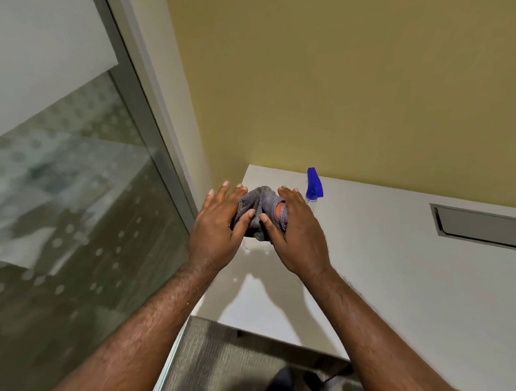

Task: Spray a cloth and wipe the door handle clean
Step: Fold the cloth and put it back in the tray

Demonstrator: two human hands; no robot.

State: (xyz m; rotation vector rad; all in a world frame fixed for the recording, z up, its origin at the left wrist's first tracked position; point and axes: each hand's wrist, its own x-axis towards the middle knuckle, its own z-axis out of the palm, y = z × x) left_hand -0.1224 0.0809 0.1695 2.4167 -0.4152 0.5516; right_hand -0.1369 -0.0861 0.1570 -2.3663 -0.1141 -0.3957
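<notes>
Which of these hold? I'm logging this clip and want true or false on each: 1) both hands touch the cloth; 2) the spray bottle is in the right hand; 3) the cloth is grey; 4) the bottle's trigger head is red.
1) True: the left hand and right hand both hold the cloth.
2) False: the spray bottle stands on the table beyond the right hand, unheld.
3) True: grey, with an orange patch.
4) False: the head is blue.
</notes>
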